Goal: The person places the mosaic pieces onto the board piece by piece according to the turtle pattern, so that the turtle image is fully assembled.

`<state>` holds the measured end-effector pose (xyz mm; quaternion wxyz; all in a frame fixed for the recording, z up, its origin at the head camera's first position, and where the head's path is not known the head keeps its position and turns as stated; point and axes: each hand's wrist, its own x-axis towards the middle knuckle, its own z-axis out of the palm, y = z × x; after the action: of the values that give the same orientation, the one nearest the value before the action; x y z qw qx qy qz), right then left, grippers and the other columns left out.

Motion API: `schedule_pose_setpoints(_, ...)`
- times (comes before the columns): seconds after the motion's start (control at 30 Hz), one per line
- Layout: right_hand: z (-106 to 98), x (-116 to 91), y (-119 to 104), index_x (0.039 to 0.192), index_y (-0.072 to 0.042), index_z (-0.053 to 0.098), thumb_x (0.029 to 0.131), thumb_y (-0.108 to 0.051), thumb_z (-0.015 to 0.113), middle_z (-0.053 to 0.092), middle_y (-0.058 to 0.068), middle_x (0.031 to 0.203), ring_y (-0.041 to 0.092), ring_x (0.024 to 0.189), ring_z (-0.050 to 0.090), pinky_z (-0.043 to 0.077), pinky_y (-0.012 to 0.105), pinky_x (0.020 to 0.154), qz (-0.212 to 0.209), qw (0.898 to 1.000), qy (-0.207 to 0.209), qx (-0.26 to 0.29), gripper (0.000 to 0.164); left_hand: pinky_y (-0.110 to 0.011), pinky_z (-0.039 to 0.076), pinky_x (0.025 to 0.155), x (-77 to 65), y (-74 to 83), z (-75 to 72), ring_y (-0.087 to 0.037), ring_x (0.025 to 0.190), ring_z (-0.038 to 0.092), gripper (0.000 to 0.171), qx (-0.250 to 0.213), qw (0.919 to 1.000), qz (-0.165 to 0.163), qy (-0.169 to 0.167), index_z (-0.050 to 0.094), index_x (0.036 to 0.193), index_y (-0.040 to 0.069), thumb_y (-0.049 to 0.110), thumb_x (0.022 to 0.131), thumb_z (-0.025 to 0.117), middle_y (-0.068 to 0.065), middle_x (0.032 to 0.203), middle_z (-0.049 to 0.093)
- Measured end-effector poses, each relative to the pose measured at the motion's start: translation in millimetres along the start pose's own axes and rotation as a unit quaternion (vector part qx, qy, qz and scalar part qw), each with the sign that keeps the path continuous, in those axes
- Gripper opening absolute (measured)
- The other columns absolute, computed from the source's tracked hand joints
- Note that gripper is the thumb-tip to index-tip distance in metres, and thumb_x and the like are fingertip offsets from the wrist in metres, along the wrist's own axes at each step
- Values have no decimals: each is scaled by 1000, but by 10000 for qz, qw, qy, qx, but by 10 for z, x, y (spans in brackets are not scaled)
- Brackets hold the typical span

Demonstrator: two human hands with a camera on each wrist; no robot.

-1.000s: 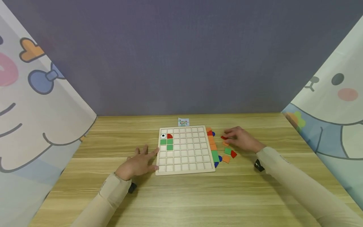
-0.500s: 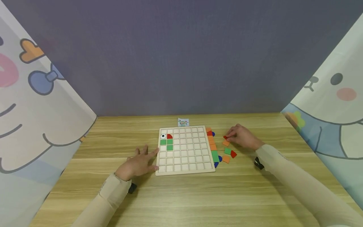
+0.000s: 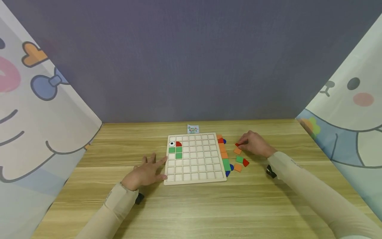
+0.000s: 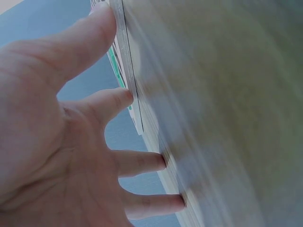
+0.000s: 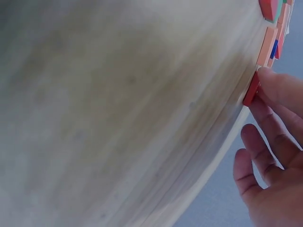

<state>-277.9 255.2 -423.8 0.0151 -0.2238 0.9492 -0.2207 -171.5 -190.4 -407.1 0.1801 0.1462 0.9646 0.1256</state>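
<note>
A wooden grid board (image 3: 194, 168) lies on the table. In its upper left cells sit a round eye tile (image 3: 172, 144), a red quarter-round tile (image 3: 178, 143) and several green tiles (image 3: 178, 155). My left hand (image 3: 145, 173) has its fingers spread, with thumb and index fingertip touching the board's left edge; the other fingertips rest on the table. To the right of the board, my right hand (image 3: 255, 144) pinches a small red tile (image 5: 251, 91) between thumb and fingers, low at the tabletop. The fingers cover part of that tile. An orange tile (image 3: 237, 150) lies just beside it.
Green (image 3: 239, 159), red (image 3: 246, 162) and orange (image 3: 237, 168) tiles lie loose right of the board. Along its right edge runs a row of orange, green (image 3: 226, 164), red and blue pieces. A small printed picture card (image 3: 193, 129) lies behind the board, before a grey partition (image 3: 191, 66).
The right hand has shifted slightly right with the red tile, bringing it just behind the orange tile, which now shows more fully. My left hand and the board have stayed in place.
</note>
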Motion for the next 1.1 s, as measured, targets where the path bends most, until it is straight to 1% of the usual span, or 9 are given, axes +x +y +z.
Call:
schedule_pose_setpoints(0.13, 2, 18, -35, 95, -10, 76, 83, -15, 74, 67, 2, 93, 20, 85, 57, 48, 37, 71, 282, 9993, -37, 243, 13, -79, 24, 83, 15, -10, 13, -61, 129, 10, 76, 72, 10000, -1, 2, 26, 151, 25, 50, 88, 60, -30, 151, 10)
schedule_pose_setpoints(0.27, -11, 39, -178, 96, -10, 76, 84, -16, 73, 67, 1, 93, 19, 82, 57, 48, 35, 67, 240, 9978, 110, 602, 13, -78, 24, 84, 21, -15, 17, -61, 130, 9, 77, 90, 9999, -29, -48, 24, 151, 26, 51, 88, 59, -30, 151, 9)
schedule_pose_setpoints(0.4, 15, 77, -405, 96, -9, 76, 83, -16, 74, 67, -1, 92, 21, 84, 51, 45, 36, 69, -287, 9960, 336, 773, 14, -78, 23, 84, 14, -11, 10, -61, 130, 9, 77, 46, 10000, -45, -56, 24, 151, 25, 50, 88, 59, -30, 151, 9)
schedule_pose_setpoints(0.5, 78, 121, -584, 97, -11, 76, 82, -15, 75, 65, -4, 93, 22, 86, 51, 45, 34, 69, -641, 9931, 346, 918, 15, -79, 23, 84, 11, -10, 5, -61, 129, 9, 76, 41, 10000, -29, -42, 24, 151, 25, 50, 88, 59, -31, 151, 9)
schedule_pose_setpoints(0.6, 144, 177, -783, 98, -12, 75, 82, -14, 76, 63, -6, 93, 22, 85, 51, 46, 33, 68, -936, 9903, 206, 1004, 17, -79, 23, 84, 9, -6, -1, -61, 130, 9, 77, 58, 10000, -33, -48, 24, 152, 25, 51, 88, 59, -30, 151, 9)
schedule_pose_setpoints(0.67, 194, 229, -903, 98, -13, 75, 82, -13, 76, 63, -7, 93, 21, 86, 51, 46, 32, 68, -1171, 9888, 135, 920, 17, -78, 23, 84, 8, -4, -2, -61, 130, 9, 77, 61, 10000, -30, -37, 24, 151, 25, 51, 88, 59, -30, 151, 9)
schedule_pose_setpoints(0.83, 322, 356, -1187, 99, -14, 75, 82, -10, 74, 65, -8, 95, 13, 89, 51, 46, 30, 76, -1721, 9825, -92, 710, 16, -78, 24, 84, 3, 0, 1, -61, 130, 10, 76, 65, 10000, -25, 6, 25, 151, 25, 51, 88, 59, -31, 151, 10)
schedule_pose_setpoints(0.97, 437, 432, -1423, 97, -13, 75, 83, -9, 74, 66, -7, 95, 13, 88, 51, 45, 29, 78, -2112, 9745, -373, 661, 15, -78, 24, 83, 4, 0, 0, -60, 130, 10, 76, 89, 10000, -28, 19, 25, 151, 24, 50, 88, 59, -31, 151, 11)
schedule_pose_setpoints(1.1, 570, 505, -1614, 94, -14, 75, 84, -9, 73, 67, -10, 92, 15, 86, 51, 43, 26, 75, -2461, 9648, -670, 635, 11, -78, 25, 83, 18, -6, 9, -60, 130, 11, 76, 138, 9999, -36, 26, 25, 151, 25, 51, 88, 59, -31, 151, 12)
